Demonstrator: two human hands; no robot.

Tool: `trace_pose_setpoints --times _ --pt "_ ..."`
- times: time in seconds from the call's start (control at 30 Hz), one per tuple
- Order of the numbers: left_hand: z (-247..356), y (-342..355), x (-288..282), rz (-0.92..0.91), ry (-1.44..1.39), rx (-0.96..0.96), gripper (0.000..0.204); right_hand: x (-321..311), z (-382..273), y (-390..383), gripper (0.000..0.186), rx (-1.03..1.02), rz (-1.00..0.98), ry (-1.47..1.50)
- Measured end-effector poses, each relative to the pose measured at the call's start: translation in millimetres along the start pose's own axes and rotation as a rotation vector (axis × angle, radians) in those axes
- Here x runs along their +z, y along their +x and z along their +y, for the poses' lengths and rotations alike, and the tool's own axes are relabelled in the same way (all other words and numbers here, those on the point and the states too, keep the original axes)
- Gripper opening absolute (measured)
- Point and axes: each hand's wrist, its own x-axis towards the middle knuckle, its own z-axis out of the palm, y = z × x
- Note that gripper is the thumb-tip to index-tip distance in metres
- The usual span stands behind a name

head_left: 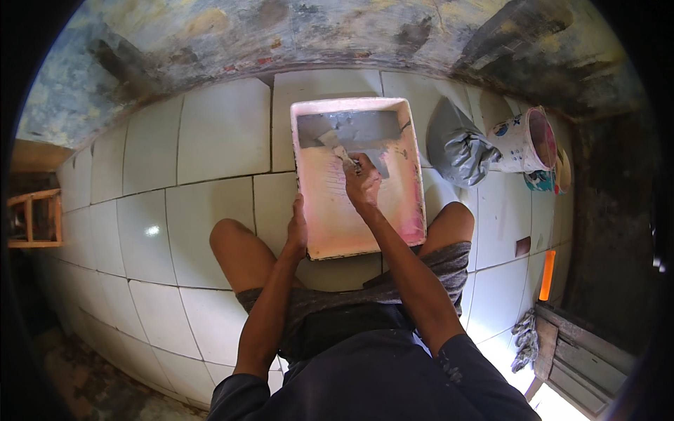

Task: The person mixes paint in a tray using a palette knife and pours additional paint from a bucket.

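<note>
A shallow white tray, stained pink, stands on the floor between my knees. Wet grey paste fills its far end and thins out toward the middle. My right hand is closed around a paste-smeared putty knife, whose blade end points to the far left and meets the edge of the paste. The fingers hide much of the handle. Along the tray's near left wall, my left hand grips the rim, its fingers partly out of sight.
A grey plastic bag sits right of the tray, beside a white bucket tipped on its side. Farther right are an orange strip and a wooden bench. White tiles run to a patchy wall. A wooden frame stands far left.
</note>
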Motion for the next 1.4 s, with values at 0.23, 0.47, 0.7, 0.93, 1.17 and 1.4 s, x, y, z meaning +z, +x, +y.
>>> trace_pose_setpoints --times 0.23,0.47,0.7,0.93,1.17,1.4 --pt "-2.9 2.0 1.3 0.050 0.023 -0.017 0.077 11.1 -1.2 -3.7 0.019 -0.030 0.020 0.032" --pt "-1.5 2.1 2.0 0.122 0.097 -0.063 0.077 15.7 -5.2 -7.3 0.017 -0.047 0.042 0.012" --pt "-7.5 6.7 -2.4 0.078 0.041 -0.021 0.076 19.7 -10.5 -8.4 0.018 0.037 0.033 -0.010" --pt "-6.9 7.7 -7.4 0.058 0.036 -0.044 0.077 36.5 -21.5 -10.7 0.018 0.188 0.053 0.103" --pt "2.3 -2.6 13.0 0.185 0.063 -0.001 0.074 55.6 -27.6 -9.0 0.017 0.234 0.101 0.190" --pt "-7.0 5.6 -1.9 0.021 -0.005 0.014 0.073 23.7 -24.9 -18.9 0.016 0.046 0.056 -0.038"
